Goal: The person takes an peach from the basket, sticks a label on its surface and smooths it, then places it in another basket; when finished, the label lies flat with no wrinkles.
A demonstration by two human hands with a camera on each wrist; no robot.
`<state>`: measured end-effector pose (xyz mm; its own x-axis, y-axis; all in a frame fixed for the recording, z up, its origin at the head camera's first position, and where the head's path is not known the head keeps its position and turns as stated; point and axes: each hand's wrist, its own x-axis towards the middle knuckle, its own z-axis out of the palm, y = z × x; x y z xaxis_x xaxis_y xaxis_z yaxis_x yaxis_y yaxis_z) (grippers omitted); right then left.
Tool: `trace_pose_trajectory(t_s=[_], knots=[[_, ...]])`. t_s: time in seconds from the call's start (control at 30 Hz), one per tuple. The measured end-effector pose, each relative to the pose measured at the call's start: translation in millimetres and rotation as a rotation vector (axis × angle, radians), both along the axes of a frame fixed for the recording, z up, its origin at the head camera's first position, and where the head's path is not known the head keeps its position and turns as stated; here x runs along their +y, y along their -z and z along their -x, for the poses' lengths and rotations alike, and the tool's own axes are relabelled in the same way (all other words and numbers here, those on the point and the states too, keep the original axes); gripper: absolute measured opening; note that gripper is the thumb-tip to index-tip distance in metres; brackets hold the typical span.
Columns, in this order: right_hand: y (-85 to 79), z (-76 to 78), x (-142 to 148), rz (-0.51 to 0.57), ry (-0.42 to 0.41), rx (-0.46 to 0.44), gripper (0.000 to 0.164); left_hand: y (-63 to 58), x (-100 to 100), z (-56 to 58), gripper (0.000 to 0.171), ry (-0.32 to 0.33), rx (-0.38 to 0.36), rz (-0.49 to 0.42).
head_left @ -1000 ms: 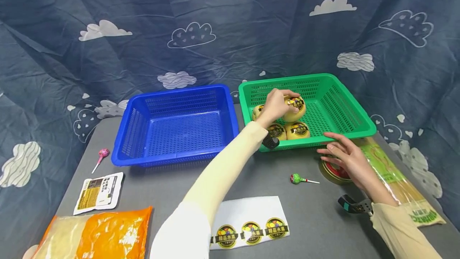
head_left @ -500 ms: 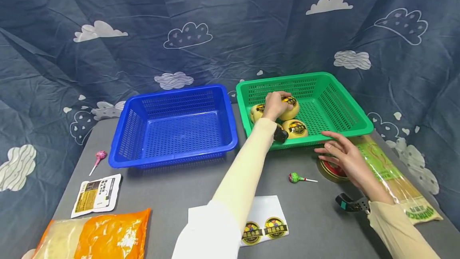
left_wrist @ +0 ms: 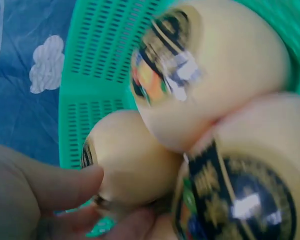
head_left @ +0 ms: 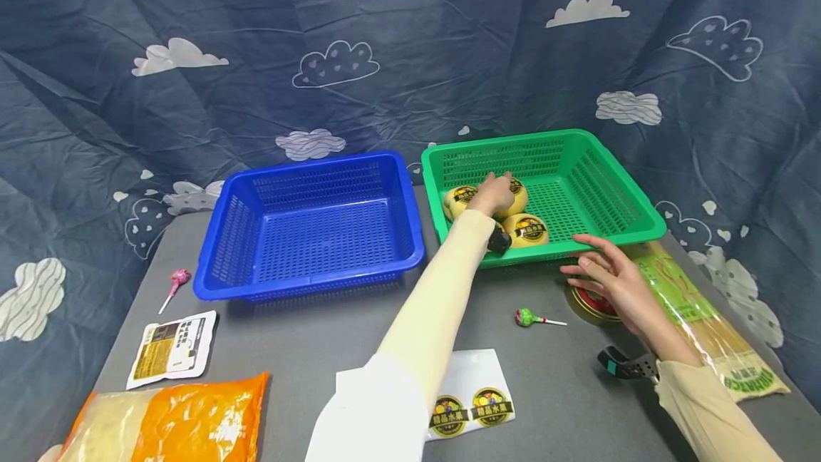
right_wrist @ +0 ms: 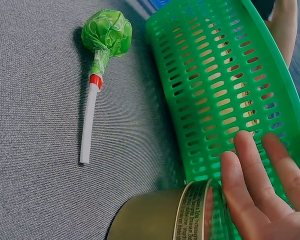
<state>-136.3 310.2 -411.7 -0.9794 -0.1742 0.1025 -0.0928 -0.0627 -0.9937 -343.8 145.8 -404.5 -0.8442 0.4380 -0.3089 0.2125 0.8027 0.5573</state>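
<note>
Inside the green basket point(head_left: 593, 209), my left hand point(head_left: 492, 194) lies over several pale yellow round fruits with black-and-gold stickers. Its fingertips are at the rear fruit point(head_left: 516, 198). In the left wrist view, the thumb point(left_wrist: 75, 185) meets the edge of a fruit point(left_wrist: 135, 155); blur hides the exact contact. Two larger-looking fruits stand close on the right, one of them a stickered fruit point(left_wrist: 230, 60). My right hand point(head_left: 618, 284) hovers with fingers spread by the basket's front right rim, above a round tin point(head_left: 593, 309), holding nothing.
A blue basket point(head_left: 308, 284) stands to the left. A green lollipop point(head_left: 526, 317), a sticker sheet point(head_left: 481, 369) and a long clear-and-green packet point(head_left: 699, 305) lie near the hands. At far left are a pink lollipop point(head_left: 179, 276), white pouch point(head_left: 173, 348) and orange packet point(head_left: 192, 419).
My left hand has lowered the rear fruit onto the others and its fingers have loosened from it. The head view shifted slightly. My right hand has barely moved.
</note>
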Motion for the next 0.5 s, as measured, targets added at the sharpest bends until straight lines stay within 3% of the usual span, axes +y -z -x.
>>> trace_pose_trajectory(t_s=[0.07, 0.1, 0.17, 0.2, 0.3, 0.33, 0.37, 0.4, 0.5], knots=[[-0.1, 0.0, 1, -0.004, 0.001, 0.000, 0.040, 28.3, 9, 24.0, 0.050, 0.069, -0.009, 0.024], [-0.1, 0.3, 1, -0.007, 0.002, 0.001, 0.040, 32.9, 9, 27.9, 0.048, 0.085, -0.019, 0.020], [-0.1, 1.2, 2, -0.015, 0.003, -0.001, 0.040, 23.2, 2, 21.4, 0.045, 0.082, -0.042, -0.007], [-0.1, 2.3, 2, -0.018, 0.002, -0.002, 0.040, 11.1, -5, 13.0, 0.046, 0.082, -0.058, -0.049], [-0.1, 3.6, 2, -0.023, -0.001, -0.003, 0.040, -42.7, -33, -22.1, 0.046, 0.105, -0.108, -0.130], [-0.3, 3.4, 3, -0.031, 0.001, -0.004, 0.041, -53.4, -40, -27.5, 0.046, 0.113, -0.112, -0.159], [-0.4, 3.3, 4, -0.039, 0.003, -0.004, 0.041, -57.3, -45, -27.4, 0.046, 0.129, -0.110, -0.189], [-0.6, 2.9, 4, -0.045, 0.003, -0.002, 0.041, -70.1, -54, -34.0, 0.045, 0.159, -0.109, -0.209], [-2.3, 1.1, 7, -0.085, 0.012, -0.001, 0.041, -82.0, -71, -34.4, 0.043, 0.191, -0.066, -0.277]])
